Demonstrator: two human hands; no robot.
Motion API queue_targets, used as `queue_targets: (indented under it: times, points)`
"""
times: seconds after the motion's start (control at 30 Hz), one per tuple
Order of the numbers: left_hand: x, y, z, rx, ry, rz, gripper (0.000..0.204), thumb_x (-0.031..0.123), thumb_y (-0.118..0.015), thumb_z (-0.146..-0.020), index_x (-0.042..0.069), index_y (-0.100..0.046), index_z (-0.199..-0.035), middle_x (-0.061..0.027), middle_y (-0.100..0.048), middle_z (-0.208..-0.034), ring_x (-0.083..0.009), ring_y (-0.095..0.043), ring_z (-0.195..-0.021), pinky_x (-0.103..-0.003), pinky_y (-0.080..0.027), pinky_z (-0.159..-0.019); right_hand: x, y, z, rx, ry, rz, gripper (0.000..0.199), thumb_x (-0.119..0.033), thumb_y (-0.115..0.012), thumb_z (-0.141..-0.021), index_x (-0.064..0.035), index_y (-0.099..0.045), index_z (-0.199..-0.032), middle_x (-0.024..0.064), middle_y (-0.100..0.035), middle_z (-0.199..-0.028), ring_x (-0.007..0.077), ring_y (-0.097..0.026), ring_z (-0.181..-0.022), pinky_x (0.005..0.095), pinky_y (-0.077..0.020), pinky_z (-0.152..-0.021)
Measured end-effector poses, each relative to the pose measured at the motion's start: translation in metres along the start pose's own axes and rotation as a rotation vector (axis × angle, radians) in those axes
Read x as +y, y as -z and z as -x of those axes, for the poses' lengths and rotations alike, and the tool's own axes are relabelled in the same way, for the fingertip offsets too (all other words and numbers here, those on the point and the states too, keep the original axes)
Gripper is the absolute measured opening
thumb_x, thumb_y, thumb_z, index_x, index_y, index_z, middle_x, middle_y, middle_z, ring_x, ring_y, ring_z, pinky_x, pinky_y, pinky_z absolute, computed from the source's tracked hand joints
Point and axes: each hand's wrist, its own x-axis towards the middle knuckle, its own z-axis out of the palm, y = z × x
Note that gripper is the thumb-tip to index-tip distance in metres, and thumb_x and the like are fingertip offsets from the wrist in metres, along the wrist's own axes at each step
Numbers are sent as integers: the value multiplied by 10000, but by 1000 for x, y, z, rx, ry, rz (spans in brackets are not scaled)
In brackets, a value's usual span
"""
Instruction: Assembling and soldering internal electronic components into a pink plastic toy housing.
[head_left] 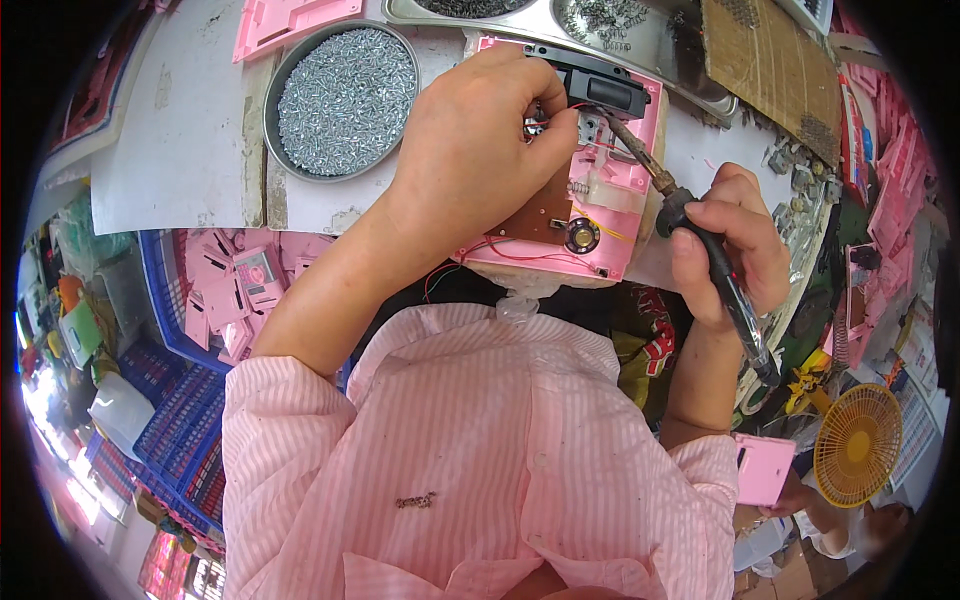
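A pink plastic casing (540, 258) lies open in front of me, with a brown circuit board (535, 222), a small round speaker (581, 235) and thin wires inside. Across its far end sits a black plastic part (598, 90). My left hand (480, 150) reaches over the casing, thumb and forefinger pinched on a thin red wire (580, 106) beside the black part; its other fingers are partly hidden. In my right hand (738, 240) is a soldering iron (728, 285), held by its black handle. The iron's tip points at the spot close to my left fingertips.
A round metal bowl (272, 128) of small screws stands left of the casing. Metal trays (545, 22) with springs and a cardboard piece (775, 70) lie beyond. A blue crate (160, 290) of pink parts is at left; pink pieces (900, 170) pile up at right. Another person's hand (790, 497) holds a pink panel.
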Motion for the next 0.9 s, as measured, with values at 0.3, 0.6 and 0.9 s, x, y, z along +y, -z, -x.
queue_targets:
  times: [0.3, 0.6, 0.9]
  points:
    - [0, -1, 0, 8, 0, -14, 134, 106, -757, -796, 18, -656, -807, -67, -575, -721, -165, -532, -578, -306, -429, -543, -2, -1, -4, -4, -5, 7, 247, -8, -772, -722, 8, -658, -940, 68, -616, -687, 197, -502, -574, 333, -388, -587]
    - [1, -1, -1, 14, -8, -20, 139, 111, -774, -782, 22, -668, -793, -54, -576, -711, -155, -515, -558, -300, -418, -530, 0, 2, -4, -13, -11, 7, 231, -4, -758, -720, 11, -659, -927, 78, -632, -701, 195, -501, -579, 322, -381, -580]
    - [1, 0, 0, 12, -16, -21, 131, 100, -768, -787, 22, -664, -801, -59, -571, -715, -158, -511, -553, -302, -406, -520, 0, 6, -7, -16, -11, -14, 215, -6, -754, -731, 10, -657, -922, 83, -650, -719, 187, -491, -575, 315, -376, -569]
